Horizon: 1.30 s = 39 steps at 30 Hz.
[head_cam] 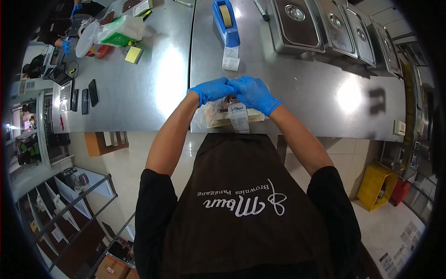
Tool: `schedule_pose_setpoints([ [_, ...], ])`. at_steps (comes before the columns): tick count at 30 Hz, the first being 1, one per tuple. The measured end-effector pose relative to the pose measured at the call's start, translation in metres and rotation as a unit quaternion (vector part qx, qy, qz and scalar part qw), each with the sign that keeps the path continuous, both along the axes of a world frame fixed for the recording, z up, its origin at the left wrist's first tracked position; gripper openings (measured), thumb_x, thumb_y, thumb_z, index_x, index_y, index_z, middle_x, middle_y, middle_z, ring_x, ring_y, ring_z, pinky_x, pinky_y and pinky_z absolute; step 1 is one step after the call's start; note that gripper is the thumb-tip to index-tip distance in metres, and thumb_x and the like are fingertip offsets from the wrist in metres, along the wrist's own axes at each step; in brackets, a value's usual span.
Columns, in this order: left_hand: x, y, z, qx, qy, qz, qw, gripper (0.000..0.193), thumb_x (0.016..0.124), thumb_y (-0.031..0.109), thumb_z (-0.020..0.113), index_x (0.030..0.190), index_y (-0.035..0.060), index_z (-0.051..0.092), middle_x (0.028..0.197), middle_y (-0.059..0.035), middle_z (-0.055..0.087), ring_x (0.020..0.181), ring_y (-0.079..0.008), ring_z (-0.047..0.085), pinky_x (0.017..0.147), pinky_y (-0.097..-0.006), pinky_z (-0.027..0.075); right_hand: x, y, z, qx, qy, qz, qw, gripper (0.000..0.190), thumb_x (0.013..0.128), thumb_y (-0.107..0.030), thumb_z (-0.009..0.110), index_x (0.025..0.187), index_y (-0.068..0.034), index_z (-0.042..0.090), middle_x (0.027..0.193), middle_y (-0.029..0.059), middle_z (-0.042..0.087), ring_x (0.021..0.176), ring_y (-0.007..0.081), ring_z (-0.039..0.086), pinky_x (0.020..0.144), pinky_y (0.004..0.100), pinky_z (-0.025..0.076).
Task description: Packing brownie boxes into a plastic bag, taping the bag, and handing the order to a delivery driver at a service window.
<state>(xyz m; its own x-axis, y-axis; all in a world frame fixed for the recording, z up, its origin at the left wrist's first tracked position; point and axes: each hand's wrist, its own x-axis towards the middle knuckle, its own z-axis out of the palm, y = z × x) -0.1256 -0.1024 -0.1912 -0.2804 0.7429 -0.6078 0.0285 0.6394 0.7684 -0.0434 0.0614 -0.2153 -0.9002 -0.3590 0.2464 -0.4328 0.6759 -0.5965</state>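
Both my hands wear blue gloves and meet at the far end of a clear plastic bag (pixel 202 117) on the steel table. Inside the bag lies a flat, pale package (pixel 219 122). A printed receipt (pixel 239 118) lies over its front and reaches towards the table edge. The fingers of my left hand (pixel 215 90) and my right hand (pixel 253 93) touch and appear to pinch the bag's gathered top. My fingers hide the exact grip. Just beyond them, a paper slip (pixel 230 63) trails from a blue tape dispenser (pixel 227 26).
Lidded steel pans (pixel 296 28) stand at the back right, near a marker (pixel 262 12). Leftward are yellow sticky notes (pixel 133 55), a green-and-white pack (pixel 120 33), a white-lidded tub (pixel 87 40), phones (pixel 93 92) and a laptop (pixel 65 94). A co-worker's gloved hand (pixel 67 46) shows at far left.
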Motion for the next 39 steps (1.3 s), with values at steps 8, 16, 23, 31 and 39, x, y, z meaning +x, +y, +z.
schedule_pose_setpoints([
  [8, 0.031, -0.025, 0.007, 0.068, 0.191, 0.077, 0.976, 0.038, 0.098, 0.032, 0.043, 0.096, -0.0028, 0.056, 0.08, -0.0127, 0.061, 0.075, -0.0207, 0.056, 0.073, -0.0345, 0.046, -0.002, 0.016, 0.017, -0.312, -0.351, -0.025, 0.882, 0.038, 0.085, -0.035, 0.062, 0.103, -0.001, 0.058, 0.091, 0.0136, 0.058, 0.084, 0.0246, 0.057, 0.079, 0.0329, 0.046],
  [16, 0.025, -0.021, -0.015, 0.143, -0.002, 0.189, 0.971, 0.032, 0.096, 0.028, 0.045, 0.087, -0.0016, 0.055, 0.078, -0.0108, 0.059, 0.069, -0.0213, 0.054, 0.069, -0.0338, 0.045, 0.044, -0.049, 0.032, -0.273, -0.313, -0.219, 0.883, 0.041, 0.091, -0.037, 0.052, 0.084, 0.002, 0.062, 0.076, 0.0215, 0.061, 0.075, 0.0355, 0.06, 0.071, 0.04, 0.047],
  [23, -0.005, -0.024, -0.034, 0.198, 0.248, 0.074, 0.945, 0.032, 0.098, 0.032, 0.038, 0.104, 0.0025, 0.049, 0.087, -0.0269, 0.059, 0.084, -0.0463, 0.056, 0.072, -0.0462, 0.045, 0.09, -0.011, 0.019, -0.041, -0.215, -0.204, 0.954, 0.035, 0.093, -0.035, 0.048, 0.084, -0.004, 0.063, 0.079, 0.0174, 0.064, 0.075, 0.0363, 0.061, 0.066, 0.0438, 0.048],
  [31, -0.036, -0.035, -0.061, 0.15, 0.334, 0.035, 0.93, 0.02, 0.096, 0.026, 0.044, 0.101, 0.0071, 0.05, 0.075, -0.024, 0.059, 0.069, -0.0427, 0.059, 0.06, -0.0464, 0.045, 0.121, 0.022, -0.002, 0.106, -0.165, -0.236, 0.952, 0.027, 0.092, -0.034, 0.05, 0.085, -0.012, 0.065, 0.076, 0.0118, 0.064, 0.065, 0.0346, 0.061, 0.058, 0.0451, 0.048],
  [39, -0.034, -0.054, -0.048, 0.065, 0.382, 0.002, 0.922, 0.022, 0.09, 0.026, 0.057, 0.096, 0.0048, 0.061, 0.076, -0.0203, 0.063, 0.07, -0.0383, 0.062, 0.064, -0.041, 0.048, 0.115, 0.026, 0.005, 0.014, -0.197, -0.165, 0.966, 0.024, 0.092, -0.028, 0.051, 0.087, -0.009, 0.064, 0.077, 0.0133, 0.062, 0.069, 0.0305, 0.061, 0.062, 0.0406, 0.048],
])
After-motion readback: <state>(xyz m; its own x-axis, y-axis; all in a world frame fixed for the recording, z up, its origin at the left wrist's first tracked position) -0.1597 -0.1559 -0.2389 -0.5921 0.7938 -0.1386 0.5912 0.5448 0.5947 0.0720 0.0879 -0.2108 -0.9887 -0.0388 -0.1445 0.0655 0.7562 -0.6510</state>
